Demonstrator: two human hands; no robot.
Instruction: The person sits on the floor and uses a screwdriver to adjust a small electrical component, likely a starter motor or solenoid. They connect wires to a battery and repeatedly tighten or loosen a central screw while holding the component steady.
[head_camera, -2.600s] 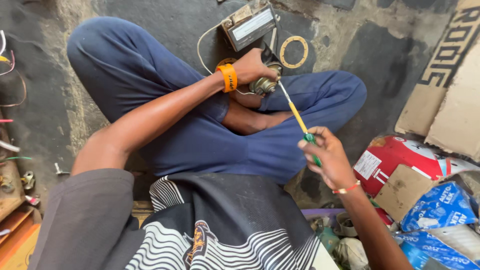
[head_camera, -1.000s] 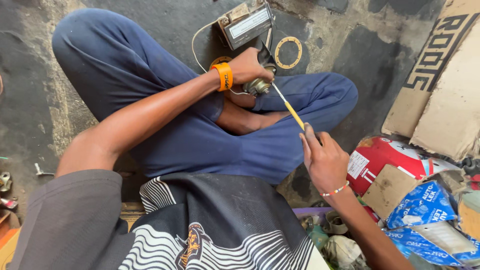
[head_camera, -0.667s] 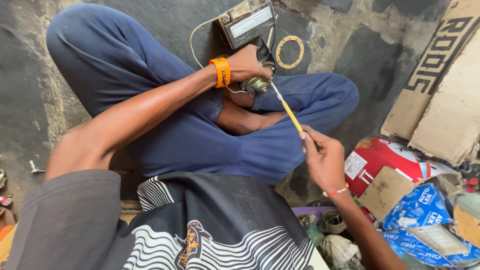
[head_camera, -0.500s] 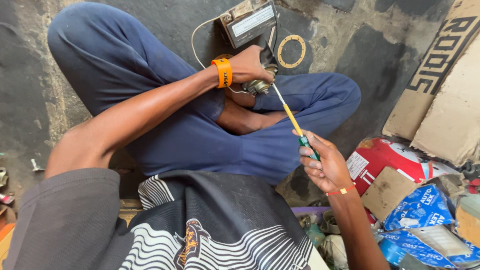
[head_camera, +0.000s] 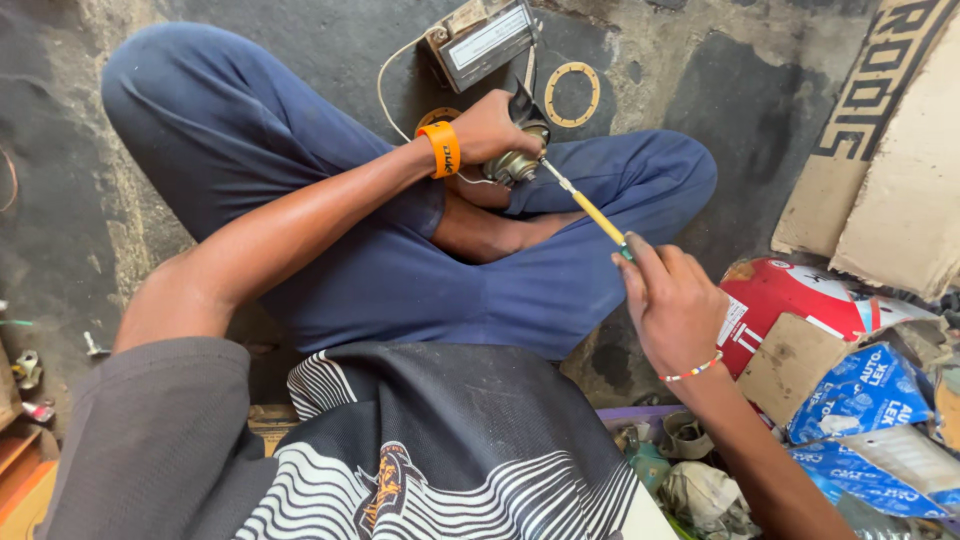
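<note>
I sit cross-legged on a concrete floor in blue trousers. My left hand (head_camera: 495, 128), with an orange wristband, grips a small round metal part (head_camera: 518, 162) over my ankle. My right hand (head_camera: 672, 305), with a bead bracelet, is closed around the handle of a screwdriver (head_camera: 590, 210) with a yellow shaft. Its tip is pressed into the metal part. A thin white wire (head_camera: 388, 88) loops from the part's side toward a grey box-shaped device (head_camera: 482, 40) lying on the floor just beyond my knees.
A tan gasket ring (head_camera: 573, 94) lies on the floor beside the grey device. Cardboard pieces (head_camera: 890, 170), a red packet (head_camera: 790, 295) and blue packets (head_camera: 865, 390) crowd the right side. Small metal bits (head_camera: 25, 368) lie at the left edge. Cups and rags (head_camera: 690, 470) sit near my right forearm.
My right hand has turned on the screwdriver handle, fingers now wrapped over it. My left hand still grips the metal part. The view shifted slightly.
</note>
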